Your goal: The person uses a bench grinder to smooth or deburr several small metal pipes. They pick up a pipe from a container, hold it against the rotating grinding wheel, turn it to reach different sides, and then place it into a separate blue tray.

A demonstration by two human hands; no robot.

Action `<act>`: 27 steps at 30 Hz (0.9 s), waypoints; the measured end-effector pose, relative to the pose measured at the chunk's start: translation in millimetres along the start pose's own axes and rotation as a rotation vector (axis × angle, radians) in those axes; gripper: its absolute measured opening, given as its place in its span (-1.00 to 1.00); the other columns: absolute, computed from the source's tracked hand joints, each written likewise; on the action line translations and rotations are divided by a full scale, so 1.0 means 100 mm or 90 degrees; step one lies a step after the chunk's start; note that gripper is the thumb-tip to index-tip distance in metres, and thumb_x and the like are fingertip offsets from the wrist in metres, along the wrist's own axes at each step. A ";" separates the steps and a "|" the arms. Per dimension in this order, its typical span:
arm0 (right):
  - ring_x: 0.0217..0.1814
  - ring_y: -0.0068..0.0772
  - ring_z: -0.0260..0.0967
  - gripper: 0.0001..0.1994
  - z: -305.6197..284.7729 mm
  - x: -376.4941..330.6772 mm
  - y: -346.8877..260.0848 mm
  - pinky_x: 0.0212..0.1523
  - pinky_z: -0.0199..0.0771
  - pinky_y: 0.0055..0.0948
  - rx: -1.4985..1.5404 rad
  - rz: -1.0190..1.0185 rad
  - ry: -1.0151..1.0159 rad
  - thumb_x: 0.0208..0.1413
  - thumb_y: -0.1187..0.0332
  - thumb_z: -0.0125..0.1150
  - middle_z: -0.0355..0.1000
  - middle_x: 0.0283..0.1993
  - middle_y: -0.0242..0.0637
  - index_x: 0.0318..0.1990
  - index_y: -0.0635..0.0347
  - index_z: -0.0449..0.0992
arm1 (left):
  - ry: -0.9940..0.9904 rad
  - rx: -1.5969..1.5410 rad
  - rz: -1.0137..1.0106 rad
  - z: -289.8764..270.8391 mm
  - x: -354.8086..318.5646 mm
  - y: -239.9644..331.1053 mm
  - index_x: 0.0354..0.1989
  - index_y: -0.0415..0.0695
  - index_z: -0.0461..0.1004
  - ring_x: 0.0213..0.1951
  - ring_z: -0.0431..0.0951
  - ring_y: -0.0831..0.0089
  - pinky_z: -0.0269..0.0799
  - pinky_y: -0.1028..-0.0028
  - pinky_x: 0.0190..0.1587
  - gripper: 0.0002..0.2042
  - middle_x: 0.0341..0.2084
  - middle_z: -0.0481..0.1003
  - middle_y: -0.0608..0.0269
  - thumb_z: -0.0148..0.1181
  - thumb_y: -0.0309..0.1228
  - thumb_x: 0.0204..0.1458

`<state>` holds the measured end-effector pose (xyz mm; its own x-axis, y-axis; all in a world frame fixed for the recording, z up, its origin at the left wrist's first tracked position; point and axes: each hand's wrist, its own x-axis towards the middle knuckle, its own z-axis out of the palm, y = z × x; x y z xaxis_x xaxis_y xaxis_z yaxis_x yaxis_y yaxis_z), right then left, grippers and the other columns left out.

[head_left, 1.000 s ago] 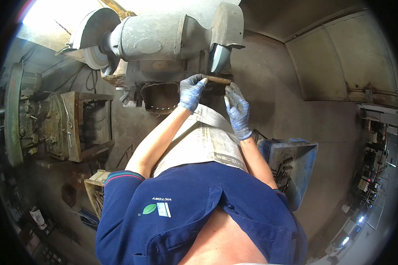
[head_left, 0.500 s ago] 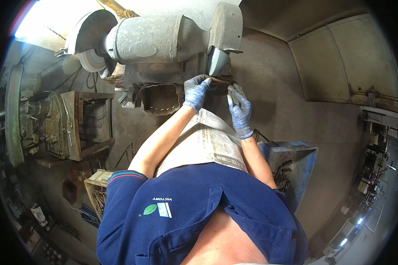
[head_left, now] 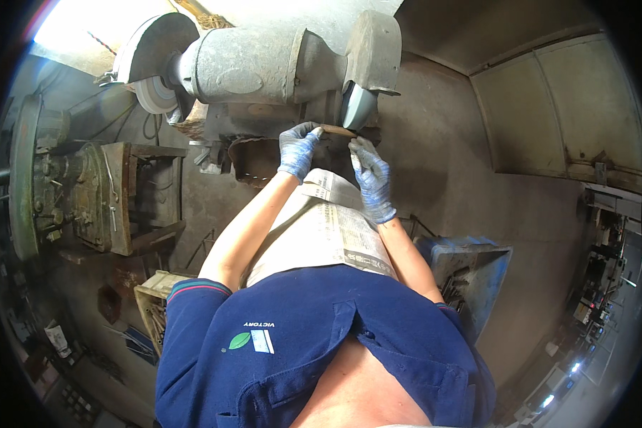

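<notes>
A slim brownish bar (head_left: 339,131), perhaps metal, lies crosswise just below the grey-green grinding wheel (head_left: 359,108) of a bench grinder (head_left: 242,68). My left hand (head_left: 298,150), in a blue and grey work glove, pinches the bar's left end between thumb and fingers. At the right end, the fingertips of my gloved right hand (head_left: 371,175) close on the bar from below. The bar looks close to the wheel's lower edge; whether they touch I cannot tell.
A white wheel (head_left: 155,95) sits on the grinder's left end. Below the housing is an open rusty box (head_left: 253,160). Newspaper (head_left: 335,221) covers my lap. A blue-edged bin (head_left: 471,260) with dark metal parts stands at right, a pale crate (head_left: 150,303) at left, beside a green machine (head_left: 85,192).
Both hands have shifted left with the bar, so more of it shows between them. The right hand has come nearer the left. The whole view has shifted slightly.
</notes>
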<state>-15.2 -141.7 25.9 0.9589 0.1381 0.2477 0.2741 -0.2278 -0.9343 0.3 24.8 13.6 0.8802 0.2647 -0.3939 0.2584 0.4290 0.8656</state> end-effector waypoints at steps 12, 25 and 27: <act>-0.02 -0.44 0.37 -0.84 -0.14 -0.01 0.09 0.01 0.32 -0.49 0.063 0.096 0.032 0.07 0.54 0.12 0.49 -0.13 -0.21 -0.19 0.30 0.55 | -0.019 0.058 -0.002 0.20 0.03 -0.07 -0.38 -0.29 0.53 -0.52 0.48 0.58 0.43 0.58 -0.43 -0.93 -0.51 0.54 0.26 0.15 -0.55 0.01; 0.17 -0.26 0.25 -0.76 -0.05 -0.28 0.08 0.19 0.25 -0.37 0.253 0.008 -0.081 0.14 0.51 0.02 0.26 0.15 -0.08 -0.06 0.39 0.46 | -0.085 0.000 0.041 -0.35 -0.30 0.09 -0.27 -0.31 0.51 -0.47 0.44 0.65 0.38 0.64 -0.38 -0.87 -0.46 0.53 0.32 0.16 -0.55 0.01; 0.18 -0.23 0.25 -0.74 -0.15 -0.35 -0.24 0.19 0.24 -0.35 0.107 -0.042 -0.103 0.12 0.49 0.04 0.27 0.15 -0.07 -0.04 0.37 0.46 | -0.123 -0.029 0.031 -0.34 -0.59 0.32 -0.27 -0.30 0.51 -0.48 0.44 0.65 0.37 0.66 -0.39 -0.87 -0.45 0.52 0.32 0.17 -0.53 0.02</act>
<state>-54.6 -155.7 44.0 0.9115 0.3033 0.2778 0.3066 -0.0508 -0.9505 -56.7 52.5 53.7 0.9525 0.1167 -0.2814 0.1994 0.4595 0.8655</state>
